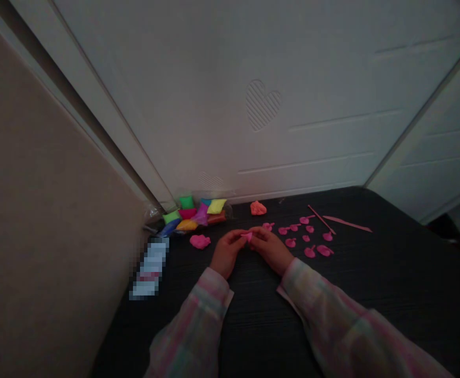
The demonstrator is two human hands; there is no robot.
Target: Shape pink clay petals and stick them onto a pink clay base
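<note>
Between the fingertips of both hands is a small piece of pink modelling clay (249, 237). My left hand (228, 252) pinches it from the left, and my right hand (271, 248) pinches it from the right; the fingers cover part of it. Left of my left hand lies a larger pink clay lump (200, 241). Several small shaped pink clay pieces (310, 252), some with a thin tail, are scattered to the right of my right hand. An orange clay lump (258, 208) rests beyond my hands.
Several coloured clay packets (188, 214) are heaped at the back left, by the wall (56, 210). A thin pink stick (321, 219) and a flat pink modelling knife (348, 224) lie at the right on the dark table (253, 336). A blurred pale item (150, 269) lies at the left edge.
</note>
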